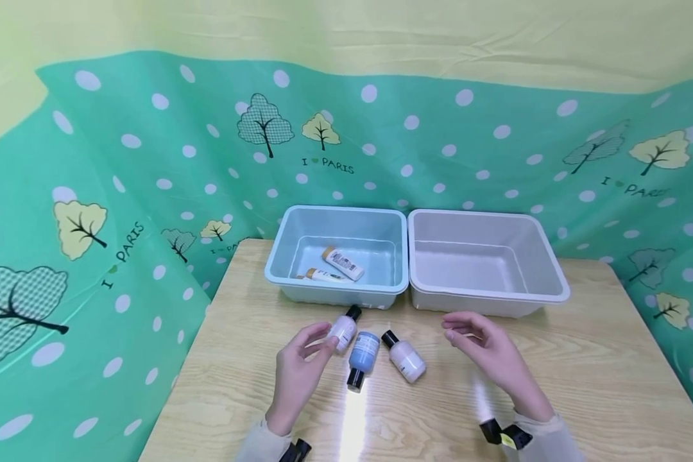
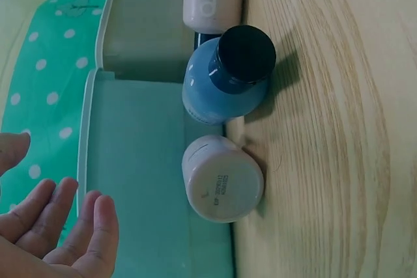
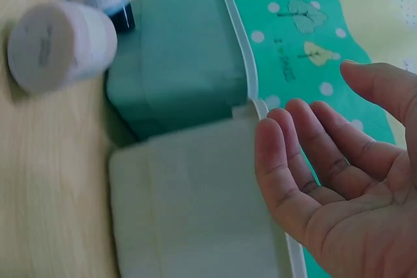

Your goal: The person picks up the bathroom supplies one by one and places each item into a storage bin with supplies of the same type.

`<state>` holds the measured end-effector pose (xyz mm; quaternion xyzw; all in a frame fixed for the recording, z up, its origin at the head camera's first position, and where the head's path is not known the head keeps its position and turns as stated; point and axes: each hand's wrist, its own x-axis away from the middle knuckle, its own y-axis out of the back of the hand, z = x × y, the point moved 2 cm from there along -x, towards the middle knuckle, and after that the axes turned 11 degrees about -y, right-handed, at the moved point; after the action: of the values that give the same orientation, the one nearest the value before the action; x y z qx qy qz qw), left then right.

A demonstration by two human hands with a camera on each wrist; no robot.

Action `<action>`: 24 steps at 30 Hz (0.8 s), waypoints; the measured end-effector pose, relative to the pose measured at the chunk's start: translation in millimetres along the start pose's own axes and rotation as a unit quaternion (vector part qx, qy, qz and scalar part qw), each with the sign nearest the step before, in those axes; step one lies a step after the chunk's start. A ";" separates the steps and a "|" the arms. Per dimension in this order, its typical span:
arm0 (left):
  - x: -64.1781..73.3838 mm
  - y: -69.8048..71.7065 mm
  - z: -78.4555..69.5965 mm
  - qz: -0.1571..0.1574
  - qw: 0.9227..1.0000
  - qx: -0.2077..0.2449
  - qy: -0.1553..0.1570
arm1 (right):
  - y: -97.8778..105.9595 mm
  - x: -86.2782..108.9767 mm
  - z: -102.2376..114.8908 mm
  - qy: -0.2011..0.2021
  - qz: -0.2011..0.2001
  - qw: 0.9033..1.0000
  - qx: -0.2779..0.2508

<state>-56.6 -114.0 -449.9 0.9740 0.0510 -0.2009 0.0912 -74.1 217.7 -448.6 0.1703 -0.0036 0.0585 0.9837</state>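
Three small black-capped bottles lie on the table. My left hand (image 1: 301, 372) hovers by the leftmost one, a pale pink bottle (image 1: 343, 332); in the left wrist view its fingers are spread, relaxed, and clear of that bottle's base (image 2: 226, 187). Beside it is a blue bottle (image 1: 364, 350), its cap pointing toward me. Another pale pink bottle (image 1: 407, 360) lies to the right, cap toward the upper left. My right hand (image 1: 491, 353) hangs above the table in front of the grey bin (image 1: 485, 300), fingers loosely bent around nothing.
Behind the bottles stands a light blue bin (image 1: 337, 297) holding white tubes with orange-brown caps, among them one tube (image 1: 344, 264) lying slanted. The grey bin adjoins it on the right. A green dotted cloth (image 1: 381, 173) hangs behind and beside the wooden table (image 1: 219, 385).
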 end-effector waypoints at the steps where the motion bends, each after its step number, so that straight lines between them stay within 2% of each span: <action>1: 0.0 -0.9 4.3 0.003 1.000 -0.005 -0.004 | 3.4 -0.1 -0.2 0.004 -0.005 1.000 -0.002; 7: -0.3 -1.8 28.4 0.017 0.998 -0.040 -0.042 | 31.4 -0.2 0.2 0.012 -0.064 0.997 0.031; 12: -2.7 1.3 37.5 0.028 0.995 -0.067 -0.066 | 60.7 0.5 -1.0 -0.019 -0.125 0.989 0.074; 19: -7.2 2.7 47.4 0.040 0.993 -0.099 -0.047 | 102.7 -1.0 -6.6 -0.073 -0.201 0.971 0.103; 24: -9.4 2.3 55.3 0.047 0.991 -0.118 -0.032 | 126.0 -3.6 -13.2 -0.122 -0.231 0.960 0.103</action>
<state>-86.0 -127.8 -495.7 0.9508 0.0258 -0.2205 0.2162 -92.5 339.6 -419.0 0.2725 -0.0785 -0.1911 0.9397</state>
